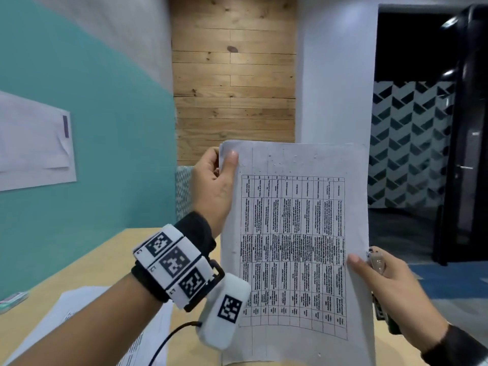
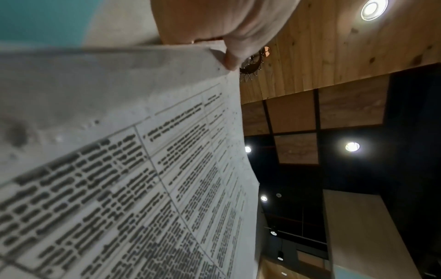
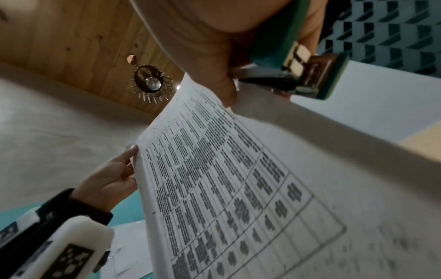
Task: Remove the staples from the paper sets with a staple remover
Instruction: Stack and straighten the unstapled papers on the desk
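I hold a stapled paper set (image 1: 293, 247), printed with a table, upright in the air above the table. My left hand (image 1: 221, 165) pinches its top left corner, thumb on the front and fingers behind. My right hand (image 1: 369, 270) holds the right edge, with the thumb pressed on the front. That hand also grips a teal and metal staple remover (image 1: 377, 261) behind the edge of the sheet. The right wrist view shows the staple remover (image 3: 310, 64) against my palm, beside the paper set (image 3: 238, 179). In the left wrist view, fingertips (image 2: 232, 60) clamp the paper corner (image 2: 214, 56). I cannot make out a staple.
A light wooden table (image 1: 111, 254) lies below, with more printed sheets (image 1: 87, 313) at its near left. A small teal object (image 1: 13, 299) sits at the table's left edge. A teal wall bearing a taped sheet (image 1: 34, 143) is on the left. A dark doorway (image 1: 412, 128) is on the right.
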Available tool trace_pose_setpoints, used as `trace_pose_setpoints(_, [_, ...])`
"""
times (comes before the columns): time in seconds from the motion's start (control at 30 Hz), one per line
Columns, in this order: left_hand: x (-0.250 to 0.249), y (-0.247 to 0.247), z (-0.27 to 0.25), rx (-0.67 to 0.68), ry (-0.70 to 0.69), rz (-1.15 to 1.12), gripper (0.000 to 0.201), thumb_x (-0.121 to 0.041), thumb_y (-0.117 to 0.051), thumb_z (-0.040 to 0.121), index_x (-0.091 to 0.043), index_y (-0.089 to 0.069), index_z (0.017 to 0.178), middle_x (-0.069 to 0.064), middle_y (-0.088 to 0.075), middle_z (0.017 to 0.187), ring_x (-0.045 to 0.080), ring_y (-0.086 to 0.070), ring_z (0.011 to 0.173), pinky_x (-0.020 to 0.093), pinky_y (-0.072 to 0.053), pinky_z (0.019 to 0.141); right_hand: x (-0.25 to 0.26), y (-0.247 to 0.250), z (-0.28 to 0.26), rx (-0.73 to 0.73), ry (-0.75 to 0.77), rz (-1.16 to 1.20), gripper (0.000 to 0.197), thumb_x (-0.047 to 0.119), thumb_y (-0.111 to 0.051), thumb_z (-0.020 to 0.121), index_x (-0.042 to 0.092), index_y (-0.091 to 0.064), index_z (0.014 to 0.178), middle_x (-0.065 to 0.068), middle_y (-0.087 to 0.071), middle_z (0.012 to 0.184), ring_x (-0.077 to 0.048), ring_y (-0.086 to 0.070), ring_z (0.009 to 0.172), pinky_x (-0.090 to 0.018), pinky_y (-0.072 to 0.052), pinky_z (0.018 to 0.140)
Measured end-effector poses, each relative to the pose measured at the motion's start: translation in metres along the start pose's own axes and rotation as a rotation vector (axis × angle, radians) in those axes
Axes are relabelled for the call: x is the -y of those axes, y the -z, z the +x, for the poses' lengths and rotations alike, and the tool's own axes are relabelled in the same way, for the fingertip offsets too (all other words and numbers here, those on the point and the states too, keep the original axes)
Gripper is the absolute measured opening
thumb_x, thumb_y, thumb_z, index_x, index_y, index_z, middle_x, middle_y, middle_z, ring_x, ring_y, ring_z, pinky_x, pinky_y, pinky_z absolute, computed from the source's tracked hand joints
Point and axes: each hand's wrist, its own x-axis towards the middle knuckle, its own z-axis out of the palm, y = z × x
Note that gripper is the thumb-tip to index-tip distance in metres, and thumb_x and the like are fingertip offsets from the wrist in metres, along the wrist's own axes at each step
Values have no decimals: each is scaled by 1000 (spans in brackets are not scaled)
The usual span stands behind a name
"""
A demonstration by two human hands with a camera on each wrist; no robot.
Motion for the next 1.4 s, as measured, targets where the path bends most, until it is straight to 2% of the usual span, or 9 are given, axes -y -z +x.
trace_pose_setpoints(0.13, [0, -3, -3, -8, 17, -71, 16, -22, -58, 89, -18, -56, 74, 7, -58, 76, 25, -51, 75, 46, -47, 71, 37, 21, 0, -175, 234, -267, 69, 75, -41, 75, 6, -54, 74, -9, -55, 57, -25, -50, 50, -27, -43, 43])
trace_pose_setpoints(0.23, [-2, -5, -5, -16, -16, -77, 16, -24, -61, 86, -25, -61, 70, 7, -57, 75, 25, -50, 75, 46, -46, 71, 83, 30, 9, -409, 474, -405, 77, 82, -23, 79, 11, -49, 67, -8, -56, 55, -29, -56, 55, -44, -49, 55])
trace_pose_setpoints(0.3, [-6, -7, -7, -29, -34, -68, 11, -36, -65, 78, -30, -67, 69, 8, -59, 78, 25, -51, 75, 52, -49, 74, 119, 22, 18, -414, 629, -226, 80, 86, -23, 75, 12, -54, 67, -2, -57, 51, -31, -58, 51, -47, -49, 54])
trace_pose_setpoints(0.4, [-8, -8, -9, -48, -51, -77, 15, -41, -68, 71, -27, -70, 72, 7, -63, 79, 26, -55, 76, 57, -48, 82, 174, -10, 34, -233, 751, 215, 70, 74, -35, 69, 7, -52, 64, 5, -53, 43, -10, -52, 35, -24, -43, 40])
trace_pose_setpoints(0.5, [-9, -6, -12, -49, -82, -68, 20, -41, -68, 71, -22, -70, 78, 11, -65, 81, 27, -57, 76, 59, -49, 82, 208, -49, 49, -172, 749, 380, 43, 61, -41, 74, 20, -42, 59, 11, -50, 40, -7, -47, 38, -26, -46, 47])
trace_pose_setpoints(0.7, [-8, -2, -17, -40, -123, -66, 12, -34, -71, 74, -22, -71, 76, 2, -69, 75, 22, -59, 72, 46, -52, 76, 210, -82, 66, -285, 671, 198, 52, 53, -40, 93, 23, -37, 50, -1, -61, 51, -18, -60, 54, -38, -50, 62])
trace_pose_setpoints(0.87, [-7, -2, -17, -63, -123, -93, 15, -15, -70, 80, -26, -70, 69, -7, -68, 69, 17, -59, 69, 45, -52, 76, 209, -84, 66, -321, 719, 150, 53, 53, -40, 92, 24, -34, 49, -1, -56, 46, -21, -59, 49, -37, -47, 55])
trace_pose_setpoints(1.0, [-8, -4, -16, -69, -129, -105, 10, -16, -70, 81, -23, -70, 75, -3, -68, 72, 19, -60, 71, 47, -53, 78, 208, -84, 65, -287, 680, 136, 55, 50, -42, 94, 24, -28, 48, 10, -40, 38, -6, -44, 42, -27, -32, 53])
trace_pose_setpoints(1.4, [-8, -8, -17, -103, -189, -100, 10, -18, -71, 79, -26, -69, 75, -10, -69, 72, 9, -62, 71, 30, -53, 74, 210, -91, 61, -304, 665, 82, 57, 50, -47, 92, 22, -25, 48, 9, -29, 46, -9, -33, 47, -28, -24, 51])
